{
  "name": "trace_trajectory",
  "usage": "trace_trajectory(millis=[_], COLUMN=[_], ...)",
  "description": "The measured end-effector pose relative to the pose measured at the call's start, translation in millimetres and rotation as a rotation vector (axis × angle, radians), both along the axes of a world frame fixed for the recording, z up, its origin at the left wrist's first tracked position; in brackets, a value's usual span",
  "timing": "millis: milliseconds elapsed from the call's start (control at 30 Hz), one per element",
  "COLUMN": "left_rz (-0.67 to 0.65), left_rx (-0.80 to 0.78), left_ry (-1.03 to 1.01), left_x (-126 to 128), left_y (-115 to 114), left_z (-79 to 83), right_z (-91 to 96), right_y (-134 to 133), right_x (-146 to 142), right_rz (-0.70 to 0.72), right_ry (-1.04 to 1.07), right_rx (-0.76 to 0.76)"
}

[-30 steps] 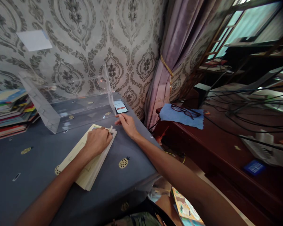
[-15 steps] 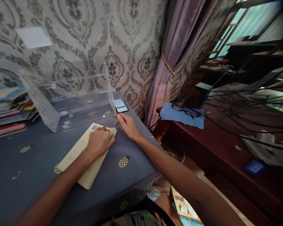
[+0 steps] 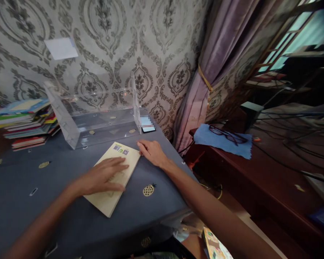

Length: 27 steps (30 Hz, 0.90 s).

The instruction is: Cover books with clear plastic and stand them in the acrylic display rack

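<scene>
Since half a second ago, the left hand (image 3: 105, 176) has uncurled from the pages' edge and spread over the cover, and the right hand (image 3: 152, 154) has come in to the book's top right corner. From the head view, the cream book (image 3: 131, 158) lies closed and aslant on the grey tablecloth (image 3: 164, 183), in front of the clear stand (image 3: 70, 131). Left fingers are open, gripping nothing; blur hides whether they touch. Right fingers are half curled; I cannot tell whether they pinch the corner. Best to steady that corner lightly and smooth with a flat palm.
</scene>
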<state>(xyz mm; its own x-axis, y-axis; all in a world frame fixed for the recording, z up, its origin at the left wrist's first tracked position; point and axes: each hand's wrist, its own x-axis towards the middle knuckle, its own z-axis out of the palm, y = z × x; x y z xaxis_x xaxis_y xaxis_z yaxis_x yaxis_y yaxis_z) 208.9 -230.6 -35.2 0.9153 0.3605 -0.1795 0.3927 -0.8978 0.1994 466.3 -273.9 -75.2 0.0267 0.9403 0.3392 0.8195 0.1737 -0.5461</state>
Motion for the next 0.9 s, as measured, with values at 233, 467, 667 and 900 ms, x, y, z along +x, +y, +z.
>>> trace_trajectory(millis=[233, 467, 667, 900], left_rz=[-0.009, 0.05, 0.145, 0.218], left_rx=[-0.058, 0.105, 0.209, 0.246], left_ry=[-0.049, -0.142, -0.15, -0.132], left_x=[-67.1, -48.8, -20.4, -0.1], left_y=[-13.2, -26.8, -35.2, -36.3], left_z=[-28.8, -45.4, -46.8, -40.6], right_z=[-1.6, -4.1, -10.4, -23.6], right_y=[4.3, 30.2, 57.4, 66.4], right_x=[-3.1, -10.4, -11.4, -12.3], right_rz=[0.076, 0.087, 0.126, 0.148], right_ry=[-0.051, -0.173, -0.184, -0.187], right_rx=[-0.055, -0.093, -0.07, -0.06])
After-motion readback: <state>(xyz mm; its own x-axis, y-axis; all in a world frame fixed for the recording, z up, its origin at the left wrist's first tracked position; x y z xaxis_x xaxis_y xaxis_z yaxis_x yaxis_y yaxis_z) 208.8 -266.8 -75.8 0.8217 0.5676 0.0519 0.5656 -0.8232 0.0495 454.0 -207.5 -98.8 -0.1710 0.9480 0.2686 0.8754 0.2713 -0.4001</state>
